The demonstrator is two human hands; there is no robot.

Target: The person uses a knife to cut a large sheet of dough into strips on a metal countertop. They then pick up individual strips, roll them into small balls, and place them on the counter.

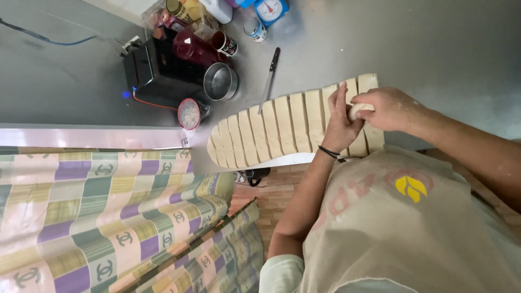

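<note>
In the head view, the right hand (388,108) is curled closed around a small pale piece of dough (359,110), pinching it at the fingertips. The left hand (341,120) stands nearly flat, fingers together and only slightly bent, its edge pressed against that same piece and resting on the dough strips (282,127). A dark band circles the left wrist. The strips lie side by side in a curved row, sliced from one flattened sheet, running from the hands toward 9 o'clock.

They sit on a grey stainless steel worktop (445,49). A knife (269,78) lies at 12 o'clock of the row, its tip touching the strips. A chequered pastel cloth (97,217) fills the 8 o'clock corner.

At 11 o'clock, a steel cup (220,81), whose contents cannot be made out, stands beside a black appliance (152,70). A red-rimmed cup (189,114) holds something whitish. A blue kitchen scale (269,10) is at the top edge.
</note>
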